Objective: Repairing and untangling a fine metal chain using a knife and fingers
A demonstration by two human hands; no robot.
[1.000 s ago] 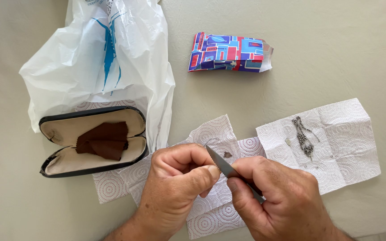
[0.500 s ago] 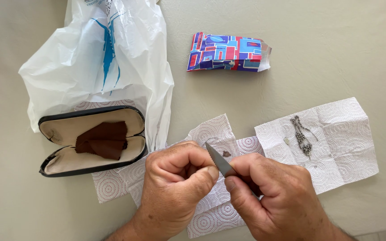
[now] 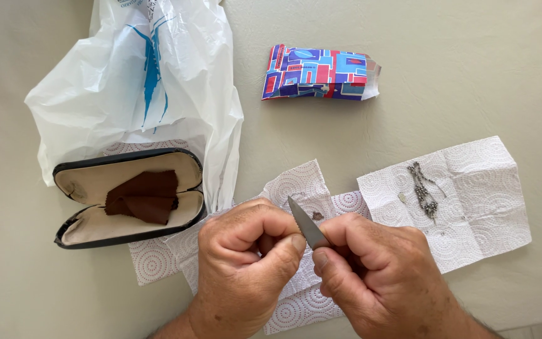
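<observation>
Gripping one small knife, two hands meet over paper towels.

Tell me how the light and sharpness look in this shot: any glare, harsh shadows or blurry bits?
Head view: light is soft and even, shadows faint under the white plastic bag and the open glasses case. The small knife blade shows only a mild sheen. Both the left hand and the right hand look sharp, as do the paper towel and its little chain.
</observation>
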